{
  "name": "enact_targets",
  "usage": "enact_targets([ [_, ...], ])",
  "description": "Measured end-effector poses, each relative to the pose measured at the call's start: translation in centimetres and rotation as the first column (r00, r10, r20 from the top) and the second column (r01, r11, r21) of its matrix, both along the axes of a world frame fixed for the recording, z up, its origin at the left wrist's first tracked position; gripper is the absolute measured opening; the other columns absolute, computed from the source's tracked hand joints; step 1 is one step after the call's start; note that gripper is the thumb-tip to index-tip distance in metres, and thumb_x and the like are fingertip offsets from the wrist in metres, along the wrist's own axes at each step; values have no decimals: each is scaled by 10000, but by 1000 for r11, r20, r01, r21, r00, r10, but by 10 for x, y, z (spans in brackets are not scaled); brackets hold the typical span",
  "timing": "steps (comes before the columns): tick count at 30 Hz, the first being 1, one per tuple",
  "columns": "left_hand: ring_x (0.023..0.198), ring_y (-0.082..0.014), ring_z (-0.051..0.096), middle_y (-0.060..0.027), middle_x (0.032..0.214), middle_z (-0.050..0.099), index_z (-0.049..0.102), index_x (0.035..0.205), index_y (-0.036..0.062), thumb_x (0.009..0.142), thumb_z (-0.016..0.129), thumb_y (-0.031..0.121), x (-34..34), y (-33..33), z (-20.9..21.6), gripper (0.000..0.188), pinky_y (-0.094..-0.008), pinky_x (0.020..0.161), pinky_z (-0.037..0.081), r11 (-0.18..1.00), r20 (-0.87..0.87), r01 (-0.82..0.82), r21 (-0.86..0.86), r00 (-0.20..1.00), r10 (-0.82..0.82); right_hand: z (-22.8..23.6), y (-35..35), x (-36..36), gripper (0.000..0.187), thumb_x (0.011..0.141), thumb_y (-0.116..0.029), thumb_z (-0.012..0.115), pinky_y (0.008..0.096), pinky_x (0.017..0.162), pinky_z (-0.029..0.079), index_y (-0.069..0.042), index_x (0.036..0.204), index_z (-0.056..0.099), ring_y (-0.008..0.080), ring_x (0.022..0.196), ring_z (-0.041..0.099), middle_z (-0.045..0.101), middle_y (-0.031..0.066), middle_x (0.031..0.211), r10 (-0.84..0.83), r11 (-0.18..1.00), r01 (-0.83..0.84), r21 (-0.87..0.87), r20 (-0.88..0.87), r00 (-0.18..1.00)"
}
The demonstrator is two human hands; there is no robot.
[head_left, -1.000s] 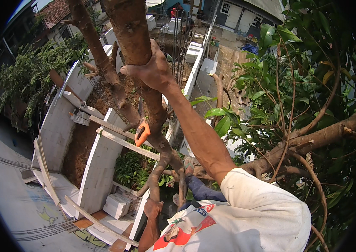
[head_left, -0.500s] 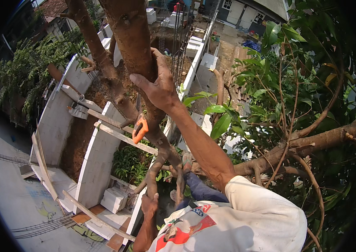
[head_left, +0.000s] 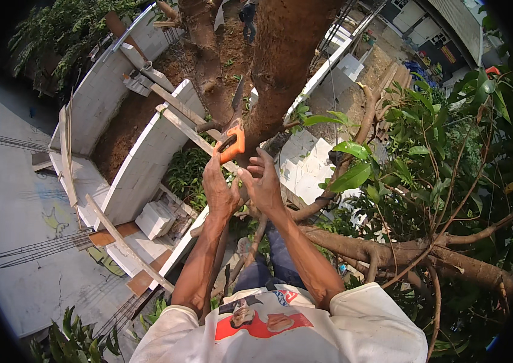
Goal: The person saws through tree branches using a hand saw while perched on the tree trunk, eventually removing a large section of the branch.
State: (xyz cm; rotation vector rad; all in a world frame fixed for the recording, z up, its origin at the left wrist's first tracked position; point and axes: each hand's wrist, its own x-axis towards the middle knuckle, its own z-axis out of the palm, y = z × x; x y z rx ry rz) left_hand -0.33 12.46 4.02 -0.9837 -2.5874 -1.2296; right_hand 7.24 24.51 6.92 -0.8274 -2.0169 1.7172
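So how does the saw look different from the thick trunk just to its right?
Colour: the saw has a bright orange handle and a greyish blade, while the trunk is brown.
Size: the saw is far smaller and slimmer than the trunk.
Shape: the saw's handle has a loop opening; the trunk is solid and rounded.
Shared: both extend away from the person toward the picture's top.

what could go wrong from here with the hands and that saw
Neither the left hand nor the right hand grips the trunk, so a lapse in balance could be hard to catch.

The orange-handled saw sits between the stems just beyond the fingers; a bump might knock it down among the branches.

Its blade looks uncovered, so a careless grab could cut.
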Motion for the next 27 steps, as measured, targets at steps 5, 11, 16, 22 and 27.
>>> enact_targets([
  [5, 1415, -456, 506, -299, 1544, 498, 383, 1572, -42, 908, 672, 8, -29, 29, -22, 726, -514, 1146, 430, 994, 138, 84, -69, 988, -74, -23, 18, -59, 918, 908, -318, 809, 450, 1000, 537, 54, 1598, 331, 340, 1191, 630, 576, 244, 1370, -87, 983, 83, 164, 16, 996],
  [11, 1322, -493, 569, -323, 1472, 549, 184, 1647, -33, 876, 743, 103, -66, 15, -32, 962, -512, 1072, 493, 970, 277, 229, -77, 940, -200, -38, 10, -97, 783, 948, -321, 679, 531, 1139, 410, -51, 1610, 360, 491, 1339, 465, 454, 327, 1431, -148, 986, 132, 104, 156, 977],
  [16, 1159, -538, 655, -347, 1279, 671, 96, 1695, 79, 931, 745, 276, -84, 56, -25, 1021, -559, 945, 537, 897, 440, 403, -183, 849, -292, -84, 33, -95, 663, 988, -261, 626, 494, 1139, 440, -119, 1595, 400, 447, 1336, 551, 548, 290, 1431, -300, 935, 289, 206, 20, 954],
  [22, 1259, -528, 598, -315, 1614, 413, 101, 1696, 64, 900, 754, 252, -111, 31, -37, 1047, -558, 1017, 529, 852, 534, 475, -220, 790, -302, -59, 8, -115, 563, 1023, -234, 557, 489, 1103, 481, -79, 1549, 431, 467, 1308, 610, 630, 286, 1395, -231, 961, 233, -149, 25, 973],
  [27, 1223, -498, 638, -307, 1417, 612, 280, 1647, 71, 934, 703, 409, -109, 44, -44, 895, -551, 994, 527, 804, 565, 466, -369, 800, -204, -50, 7, -122, 487, 1040, -275, 590, 493, 1051, 509, -61, 1470, 518, 452, 1284, 622, 646, 264, 1374, -348, 936, 351, -3, 111, 931],
])
